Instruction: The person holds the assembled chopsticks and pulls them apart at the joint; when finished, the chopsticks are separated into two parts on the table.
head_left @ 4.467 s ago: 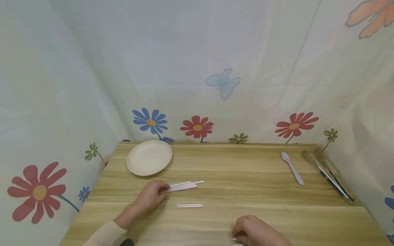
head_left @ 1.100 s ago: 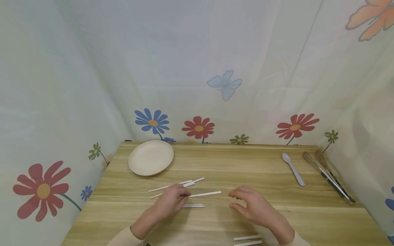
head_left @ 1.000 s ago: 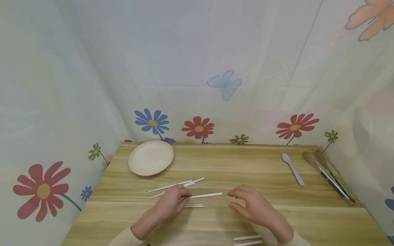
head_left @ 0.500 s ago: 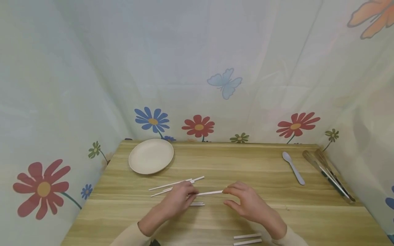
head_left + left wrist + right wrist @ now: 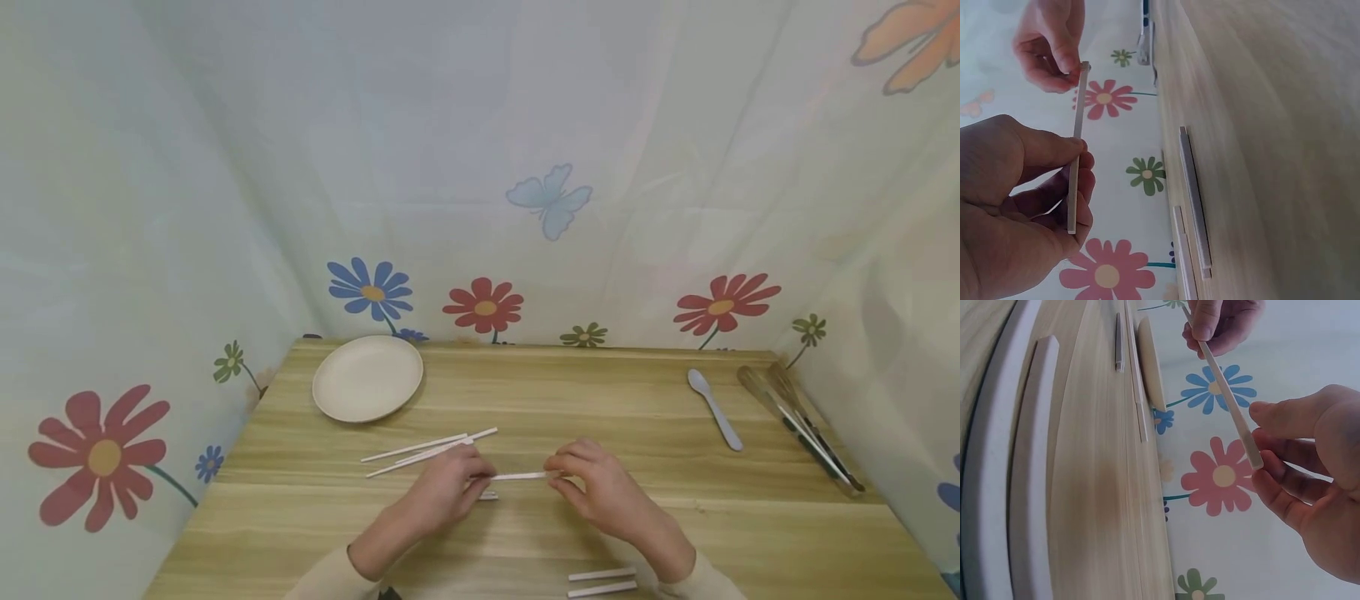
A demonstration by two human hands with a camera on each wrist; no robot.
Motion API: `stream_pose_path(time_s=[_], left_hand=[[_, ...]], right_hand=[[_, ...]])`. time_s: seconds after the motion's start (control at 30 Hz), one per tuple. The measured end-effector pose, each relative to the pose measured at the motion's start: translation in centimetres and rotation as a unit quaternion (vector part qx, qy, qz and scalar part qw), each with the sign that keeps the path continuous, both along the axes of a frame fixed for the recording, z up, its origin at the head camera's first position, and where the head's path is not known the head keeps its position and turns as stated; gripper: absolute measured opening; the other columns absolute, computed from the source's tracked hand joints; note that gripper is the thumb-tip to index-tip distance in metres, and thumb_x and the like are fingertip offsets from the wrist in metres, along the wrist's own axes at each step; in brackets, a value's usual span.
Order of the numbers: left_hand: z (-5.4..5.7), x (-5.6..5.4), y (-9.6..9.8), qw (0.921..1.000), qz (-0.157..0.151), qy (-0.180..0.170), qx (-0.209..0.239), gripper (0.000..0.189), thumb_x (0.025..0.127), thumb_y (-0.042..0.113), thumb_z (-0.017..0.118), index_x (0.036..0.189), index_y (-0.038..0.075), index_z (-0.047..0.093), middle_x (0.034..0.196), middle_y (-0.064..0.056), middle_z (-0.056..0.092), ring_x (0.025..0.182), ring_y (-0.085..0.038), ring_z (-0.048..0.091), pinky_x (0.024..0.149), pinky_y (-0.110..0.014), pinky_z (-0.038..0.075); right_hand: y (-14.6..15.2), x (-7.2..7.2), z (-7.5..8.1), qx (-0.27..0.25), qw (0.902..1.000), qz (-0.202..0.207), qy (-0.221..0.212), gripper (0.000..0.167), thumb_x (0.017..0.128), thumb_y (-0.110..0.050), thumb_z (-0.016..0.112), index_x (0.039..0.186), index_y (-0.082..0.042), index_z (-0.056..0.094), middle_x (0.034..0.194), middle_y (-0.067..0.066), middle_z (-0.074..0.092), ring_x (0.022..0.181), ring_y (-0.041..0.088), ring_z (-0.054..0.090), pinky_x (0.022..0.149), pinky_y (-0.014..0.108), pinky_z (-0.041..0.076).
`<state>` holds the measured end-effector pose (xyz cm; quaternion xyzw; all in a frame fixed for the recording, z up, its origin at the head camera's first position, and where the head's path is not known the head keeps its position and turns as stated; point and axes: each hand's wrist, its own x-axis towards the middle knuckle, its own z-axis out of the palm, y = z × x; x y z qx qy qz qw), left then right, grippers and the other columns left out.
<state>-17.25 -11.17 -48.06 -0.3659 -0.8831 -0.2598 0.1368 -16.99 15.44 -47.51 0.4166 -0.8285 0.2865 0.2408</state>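
Observation:
A pale chopstick (image 5: 519,476) is held level between my two hands, raised off the table in both wrist views. My left hand (image 5: 444,490) pinches its left part between thumb and curled fingers. At its thicker end, my right hand (image 5: 609,492) has thumb and fingertips on it. Several long chopsticks (image 5: 412,448) lie on the table just behind the left hand. Under that hand, two short thin sticks (image 5: 487,496) lie side by side, mostly hidden. Two short thick sticks (image 5: 602,575) rest at the front, left of my right wrist.
At the back left of the wooden table (image 5: 585,392) is a cream plate (image 5: 367,379). A pale spoon (image 5: 715,410) lies toward the back right, beside several long-handled utensils (image 5: 806,433) along the right edge. A flowered curtain (image 5: 450,167) surrounds the table.
Earlier, my left hand was at the pile and my right at the short thick sticks. Then the left drew out one chopstick and shifted right, and my right hand took its far end.

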Motion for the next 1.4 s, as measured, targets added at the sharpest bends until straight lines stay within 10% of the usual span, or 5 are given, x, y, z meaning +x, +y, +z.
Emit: stream_pose_path(time_s=[0.4,0.7,1.07,1.4], left_hand=[[-0.2,0.2,0.6,0.9996,-0.003,-0.014,0.022,0.009,0.082,0.005,0.074,0.090,0.009,0.075,0.082,0.004,0.066,0.076,-0.008,0.058,0.069,-0.016,0.049],[-0.1,0.2,0.7,0.9983,0.008,-0.024,0.052,0.008,0.082,0.007,0.075,0.089,0.012,0.075,0.082,0.005,0.065,0.076,-0.005,0.057,0.067,-0.015,0.049],[1.1,0.1,0.1,0.9957,0.003,-0.020,0.090,0.006,0.082,0.007,0.076,0.087,0.009,0.075,0.082,0.005,0.066,0.074,-0.003,0.060,0.067,-0.018,0.052],[1.8,0.5,0.1,0.9902,-0.017,0.056,0.127,0.008,0.085,0.000,0.070,0.091,0.005,0.072,0.081,0.003,0.058,0.068,-0.003,0.049,0.060,-0.010,0.041]], right_hand=[[0.5,-0.2,-0.2,0.004,0.9999,0.002,0.015,0.022,0.072,0.001,0.080,0.088,-0.012,0.072,0.085,-0.006,0.063,0.079,0.007,0.054,0.069,0.014,0.046],[0.6,-0.4,0.0,0.000,0.9995,0.006,0.030,0.008,0.093,-0.012,0.064,0.091,-0.009,0.071,0.088,-0.004,0.060,0.081,0.009,0.053,0.071,0.015,0.045],[0.7,-0.3,0.3,-0.017,0.9997,-0.007,0.016,0.007,0.094,-0.011,0.062,0.092,-0.010,0.069,0.089,-0.003,0.061,0.085,0.010,0.054,0.073,0.019,0.046],[0.5,0.2,1.4,-0.027,0.9993,-0.020,0.014,0.012,0.099,-0.012,0.053,0.095,-0.006,0.064,0.092,-0.002,0.057,0.088,0.012,0.051,0.078,0.017,0.043]])
